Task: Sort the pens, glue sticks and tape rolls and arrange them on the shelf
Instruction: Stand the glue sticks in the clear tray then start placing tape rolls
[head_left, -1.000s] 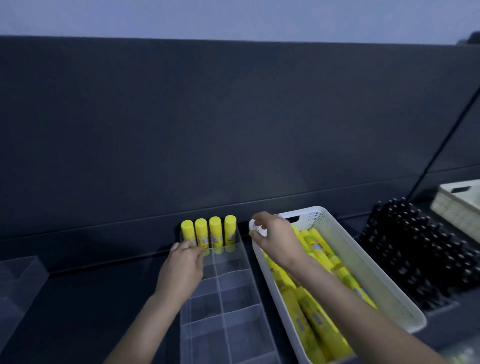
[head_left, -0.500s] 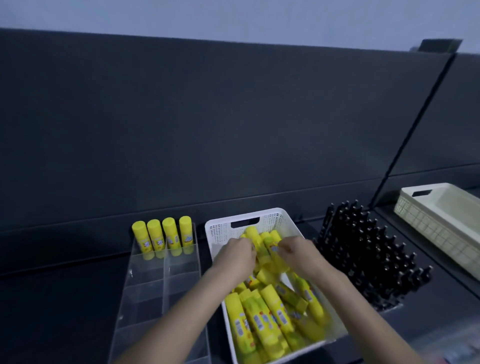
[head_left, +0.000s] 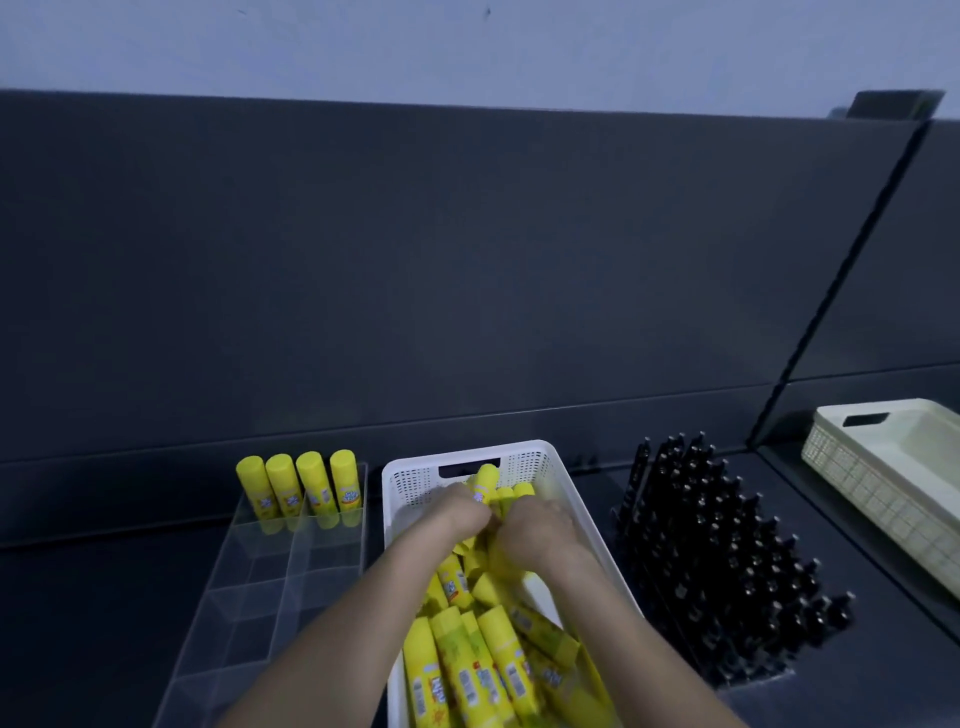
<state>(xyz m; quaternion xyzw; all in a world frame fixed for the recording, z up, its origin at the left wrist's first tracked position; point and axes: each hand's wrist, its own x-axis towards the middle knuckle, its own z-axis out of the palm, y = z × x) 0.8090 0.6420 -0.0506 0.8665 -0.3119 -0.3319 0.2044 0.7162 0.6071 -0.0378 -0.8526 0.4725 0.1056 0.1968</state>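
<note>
Within left grip (head_left: 458, 512), one glue stick (head_left: 487, 480)

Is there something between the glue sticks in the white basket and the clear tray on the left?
Nothing visible blocks the way, apart from the left wall of the white basket. The clear tray stands right beside it; four upright glue sticks fill its back row, the nearer compartments look free.

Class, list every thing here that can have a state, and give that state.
Four glue sticks, upright in the clear organiser's back row.
White basket, holds loose glue sticks lying jumbled.
Left hand, grips a raised glue stick.
Right hand, in the basket, grip unclear.
Black pens, upright, tightly packed.
Cream basket, nothing showing inside.
</note>
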